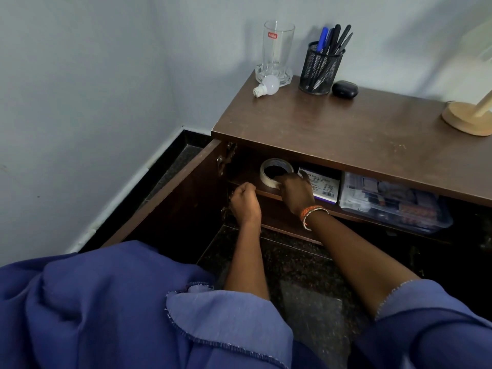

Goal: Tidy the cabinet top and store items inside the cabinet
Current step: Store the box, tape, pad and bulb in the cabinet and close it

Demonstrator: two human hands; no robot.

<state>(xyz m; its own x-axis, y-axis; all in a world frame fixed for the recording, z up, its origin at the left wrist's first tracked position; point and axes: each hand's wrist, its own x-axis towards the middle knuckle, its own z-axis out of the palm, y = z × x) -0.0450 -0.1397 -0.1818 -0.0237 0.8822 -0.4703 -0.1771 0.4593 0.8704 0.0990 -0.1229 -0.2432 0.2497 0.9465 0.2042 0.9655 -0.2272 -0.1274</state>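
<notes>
Two hands in the open cabinet, both at the upper shelf (269,194). My right hand (295,194) has its fingers (279,182) hooked over the near rim of the tape roll (275,173), grasping it. The roll sits tilted on the shelf at the left end, hole facing up and out. My left hand (243,201) is at the shelf's front edge, left of the roll, fingers curled into a loose fist; nothing visible in them, and I can't tell if the knuckles touch the edge. Orange and silver bangles (312,213) on my right wrist.

Same shelf, just right of the roll: a white and purple box (323,189) with a barcode, partly behind my right hand. Right of that, a clear plastic tub (394,202) of small packets, overhanging the shelf front.

Cabinet door (170,198) swung open to the left, hinges visible.

Cabinet top (346,129), back left corner: a glass tumbler (278,50) with a red label, a white bulb (267,85) lying on its side against its base, a black mesh pen holder (320,69) full of pens, a black earbud case (344,89) just right of it. Far right: a wooden lamp base (467,119), cut off by the frame.

Blue fabric over my lap and both sleeves.
</notes>
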